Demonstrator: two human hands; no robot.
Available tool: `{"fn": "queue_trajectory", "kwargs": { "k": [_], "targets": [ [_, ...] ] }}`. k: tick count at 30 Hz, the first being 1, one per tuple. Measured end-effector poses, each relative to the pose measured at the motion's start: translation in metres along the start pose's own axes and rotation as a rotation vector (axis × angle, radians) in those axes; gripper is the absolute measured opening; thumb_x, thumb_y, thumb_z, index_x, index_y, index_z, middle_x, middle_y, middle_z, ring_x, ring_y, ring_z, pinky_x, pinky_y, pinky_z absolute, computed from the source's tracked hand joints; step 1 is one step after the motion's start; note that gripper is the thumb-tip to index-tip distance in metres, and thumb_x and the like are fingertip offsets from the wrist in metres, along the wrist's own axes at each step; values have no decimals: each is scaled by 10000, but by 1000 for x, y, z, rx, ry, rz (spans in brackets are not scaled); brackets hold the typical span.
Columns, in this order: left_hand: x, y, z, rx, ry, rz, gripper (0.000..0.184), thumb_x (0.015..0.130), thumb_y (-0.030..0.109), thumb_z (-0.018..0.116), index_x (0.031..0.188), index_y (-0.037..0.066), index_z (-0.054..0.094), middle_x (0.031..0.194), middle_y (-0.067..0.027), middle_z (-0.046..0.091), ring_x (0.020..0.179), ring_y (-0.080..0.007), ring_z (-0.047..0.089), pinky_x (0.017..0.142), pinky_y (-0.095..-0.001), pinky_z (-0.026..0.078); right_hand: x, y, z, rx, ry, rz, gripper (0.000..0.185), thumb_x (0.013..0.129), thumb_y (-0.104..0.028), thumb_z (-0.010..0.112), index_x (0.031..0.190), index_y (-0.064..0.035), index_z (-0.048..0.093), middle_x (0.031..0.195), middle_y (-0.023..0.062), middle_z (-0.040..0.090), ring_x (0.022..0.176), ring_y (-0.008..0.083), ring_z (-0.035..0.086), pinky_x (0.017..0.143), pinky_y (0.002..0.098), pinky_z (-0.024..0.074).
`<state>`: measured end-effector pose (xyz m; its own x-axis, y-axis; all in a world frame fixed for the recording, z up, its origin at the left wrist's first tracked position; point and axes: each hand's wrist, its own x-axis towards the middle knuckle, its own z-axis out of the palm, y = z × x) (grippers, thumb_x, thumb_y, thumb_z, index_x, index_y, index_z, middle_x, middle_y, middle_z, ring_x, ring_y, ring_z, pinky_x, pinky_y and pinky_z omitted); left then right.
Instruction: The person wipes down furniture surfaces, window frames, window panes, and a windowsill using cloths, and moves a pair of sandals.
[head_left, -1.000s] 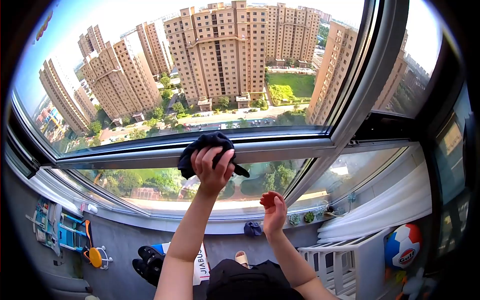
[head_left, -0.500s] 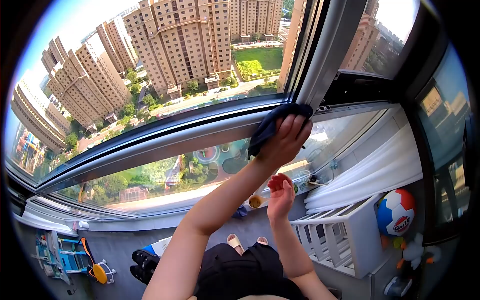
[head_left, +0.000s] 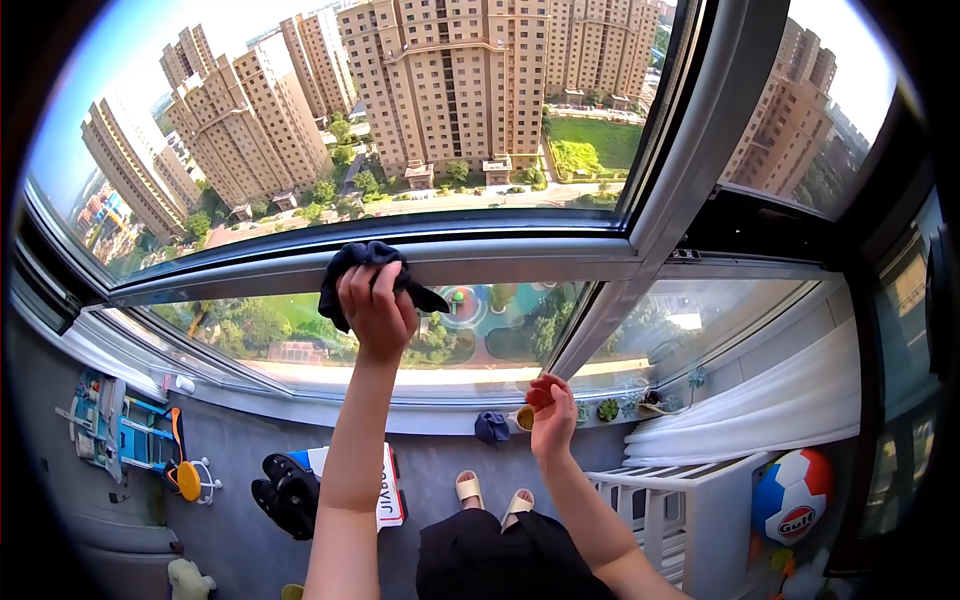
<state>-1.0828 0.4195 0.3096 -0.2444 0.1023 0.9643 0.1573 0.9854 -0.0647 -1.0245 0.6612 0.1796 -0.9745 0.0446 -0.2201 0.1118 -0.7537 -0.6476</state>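
So the left hand (head_left: 378, 312) has its fingers curled around a dark cloth (head_left: 362, 256) up against the grey window rail (head_left: 520, 262), probably bunched like that so the palm can press it onto the metal. The right hand (head_left: 552, 418) hangs below the rail, half open with loosely curled fingers, nothing visible in it, I'd guess for balance. Cloth's navy-black, crumpled, soft-looking, one pointy end poking out by the rail's lower edge.

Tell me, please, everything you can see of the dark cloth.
The dark cloth looks like soft navy fabric, bunched into folds, one pointed end sticking out toward the picture's right. The left hand grips it at the grey window rail; the side facing the window is hidden.
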Motion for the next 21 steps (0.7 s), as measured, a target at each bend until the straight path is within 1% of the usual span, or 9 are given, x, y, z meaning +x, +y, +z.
{"fn": "queue_trajectory", "kwargs": {
  "k": [4,6,10,12,13,15,17,20,21],
  "targets": [
    [-8,-47,-33,140,20,-176,236,846,49,480,1079,30,511,1040,-152,514,991,-338,482,902,-458,351,-7,17,-3,-31,-79,87,216,873,-147,481,1024,-32,585,891,99,643,760,175,607,727,287,492],
    [-27,-37,-44,26,42,-375,233,849,2,466,1080,5,497,1038,-157,512,984,-342,485,896,-417,367,-11,33,-11,-55,-98,163,214,876,-136,477,1027,-24,580,892,102,641,757,172,605,721,283,491],
    [-149,10,-59,-408,29,-1155,254,878,12,478,1127,-17,436,1084,-140,497,1011,-255,500,916,-333,390,-22,79,-40,-238,-70,385,195,883,-94,473,1031,-26,579,908,97,639,758,160,604,721,266,487],
    [-255,33,-65,-520,-74,-1528,274,878,36,512,1132,-17,425,1095,-111,501,995,-195,506,903,-302,405,-32,107,-62,-362,-72,505,189,888,-92,477,1028,-29,588,920,89,640,763,144,606,727,254,483],
    [-299,51,-72,-652,-50,-1801,286,865,26,532,1131,-11,435,1072,-92,516,970,-171,513,874,-284,422,-35,124,-73,-422,-102,582,197,888,-87,481,1044,-40,592,958,76,637,812,142,600,738,260,484],
    [-381,83,-83,-749,138,-2147,299,854,6,552,1134,-11,447,1048,-85,543,941,-155,538,835,-277,458,-43,165,-90,-630,-142,739,339,891,-194,523,1219,-109,511,1176,86,533,1043,181,509,818,369,454],
    [-436,102,-99,-757,245,-2294,288,853,-3,540,1125,-15,448,1040,-116,560,892,-186,590,796,-300,507,-50,208,-100,-784,-131,936,556,876,-314,580,1373,-192,363,1340,79,395,1188,212,386,870,450,413],
    [-469,107,-128,-751,377,-2413,273,871,21,520,1134,-1,452,1049,-112,554,924,-188,576,791,-302,507,-56,265,-105,-888,-183,1159,730,830,-346,647,1413,-109,276,1305,106,450,1134,209,470,873,463,419],
    [-487,107,-134,-733,359,-2425,288,881,57,525,1158,15,457,1110,-102,552,979,-185,550,866,-293,448,-57,290,-124,-916,-279,1189,713,823,-340,661,1394,-100,307,1204,100,512,1069,192,505,834,439,445]
  ]
}}
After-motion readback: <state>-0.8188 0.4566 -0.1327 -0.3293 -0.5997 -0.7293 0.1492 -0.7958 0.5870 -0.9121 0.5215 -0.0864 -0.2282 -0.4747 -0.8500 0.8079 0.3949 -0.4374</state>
